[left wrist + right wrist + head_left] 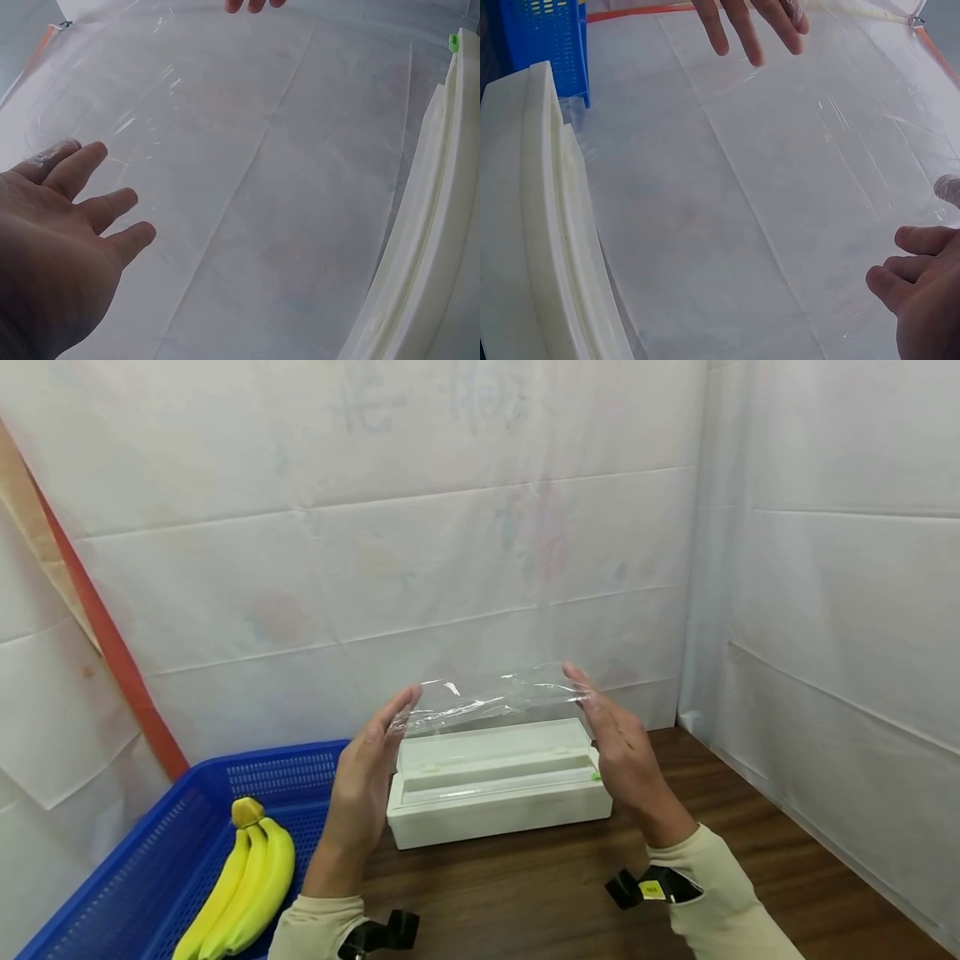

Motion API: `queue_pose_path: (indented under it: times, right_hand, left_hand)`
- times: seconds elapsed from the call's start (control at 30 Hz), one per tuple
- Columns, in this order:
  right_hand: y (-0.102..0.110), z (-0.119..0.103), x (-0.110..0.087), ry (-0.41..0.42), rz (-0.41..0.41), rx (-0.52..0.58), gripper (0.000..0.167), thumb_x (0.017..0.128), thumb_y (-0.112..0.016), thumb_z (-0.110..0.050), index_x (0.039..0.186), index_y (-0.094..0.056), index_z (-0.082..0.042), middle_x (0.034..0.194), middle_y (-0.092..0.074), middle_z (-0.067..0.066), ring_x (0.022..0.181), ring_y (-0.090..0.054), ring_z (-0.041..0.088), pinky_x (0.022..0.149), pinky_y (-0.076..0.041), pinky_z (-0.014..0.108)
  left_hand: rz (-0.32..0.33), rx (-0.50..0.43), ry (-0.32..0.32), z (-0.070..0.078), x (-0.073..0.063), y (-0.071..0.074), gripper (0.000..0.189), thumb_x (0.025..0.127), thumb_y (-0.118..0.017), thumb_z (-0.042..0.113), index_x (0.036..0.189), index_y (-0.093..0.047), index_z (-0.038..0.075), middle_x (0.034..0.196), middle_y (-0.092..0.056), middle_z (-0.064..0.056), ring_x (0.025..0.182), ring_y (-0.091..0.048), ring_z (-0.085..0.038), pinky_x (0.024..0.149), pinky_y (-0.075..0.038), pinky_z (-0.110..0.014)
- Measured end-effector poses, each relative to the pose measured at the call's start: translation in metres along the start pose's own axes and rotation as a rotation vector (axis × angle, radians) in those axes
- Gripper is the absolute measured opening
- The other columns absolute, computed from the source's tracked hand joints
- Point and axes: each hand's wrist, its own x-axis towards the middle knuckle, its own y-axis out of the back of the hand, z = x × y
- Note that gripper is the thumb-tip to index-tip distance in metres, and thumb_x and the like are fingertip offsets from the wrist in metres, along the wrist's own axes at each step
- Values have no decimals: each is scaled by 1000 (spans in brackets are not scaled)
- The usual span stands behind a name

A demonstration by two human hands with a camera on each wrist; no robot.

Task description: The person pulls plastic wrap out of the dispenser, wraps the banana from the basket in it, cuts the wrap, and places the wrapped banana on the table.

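Observation:
A clear sheet of plastic wrap (480,702) is stretched between my two hands, above a white wrap dispenser box (495,818). My left hand (363,777) holds its left end near the thumb and index finger. The other fingers (112,206) are spread apart. At the opposite end my right hand (622,747) holds the film, which also clings to a fingertip (946,189). The thumbs' exact contact with the film is hard to see. Below, the dispenser has its lid (495,742) raised, with a whitish roll (498,785) lying inside.
At the left stands a blue plastic basket (202,772) with a bunch of yellow bananas (243,885) in it. The dark wooden table (495,893) runs under the dispenser. White sheeting (450,568) hangs behind and on the right, with an orange strip (112,635) at left.

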Motion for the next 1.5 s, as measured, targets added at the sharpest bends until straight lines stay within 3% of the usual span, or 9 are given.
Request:
queue_pose_path:
  times: [0.1,0.3,0.47,0.73,0.87,1.0,1.1,1.2,1.5]
  right_hand:
    - [0,-2,1,18,8,-2,46,112,-24,-15,152,-37,1,158,-36,8,147,-29,17,118,-22,28]
    - [0,-5,0,38,9,1,45,111,-23,-13,151,-37,3,157,-37,12,146,-30,19,117,-24,28]
    - [1,-11,2,59,20,-9,45,111,-24,-12,150,-41,1,155,-42,9,144,-36,20,115,-30,28]
    - [7,-20,5,100,35,-69,41,109,-30,-6,144,-51,0,145,-53,10,134,-50,20,109,-38,27]
    - [11,-26,5,100,70,-99,38,109,-35,-6,136,-60,1,138,-60,7,125,-58,19,100,-47,28]
    - [15,-31,5,91,106,-119,35,108,-39,-5,127,-67,2,129,-66,7,118,-63,20,94,-51,26]
    - [19,-34,3,80,109,-157,33,107,-42,-5,122,-71,1,124,-69,7,113,-65,16,90,-52,23]
    - [24,-39,1,78,119,-207,28,104,-48,-4,116,-74,-2,118,-72,5,103,-67,13,85,-52,20]
    - [40,-57,-6,135,49,-322,21,95,-62,1,91,-75,-14,82,-68,-8,68,-57,7,60,-46,19]
  left_hand:
    - [36,49,14,3,0,0,48,110,-29,23,150,-44,1,153,-45,-11,147,-30,-24,120,-17,-47]
    - [112,159,57,8,-2,3,43,103,-54,8,146,-52,7,146,-54,-7,142,-40,-20,111,-34,-26]
    - [116,325,91,15,-3,6,53,94,-71,10,144,-56,16,143,-56,3,139,-43,-12,108,-36,-20]
    - [60,610,171,34,-5,12,67,87,-81,20,147,-52,24,138,-59,7,133,-49,-12,100,-42,-20]
    - [63,744,93,39,-4,11,59,86,-80,10,141,-59,16,129,-67,1,123,-59,-17,96,-50,-32]
    - [134,864,-21,40,-3,9,34,88,-75,3,121,-74,11,109,-74,0,101,-68,-16,83,-55,-36]
    - [172,855,-71,43,-4,9,20,89,-74,4,106,-79,12,94,-75,2,83,-68,-12,67,-50,-25]
    - [137,787,-71,47,-5,10,14,90,-75,6,100,-79,14,84,-73,7,75,-65,-9,61,-45,-19]
    - [-50,738,29,60,-8,16,11,96,-69,13,99,-76,21,95,-63,13,85,-58,-10,72,-48,-25]
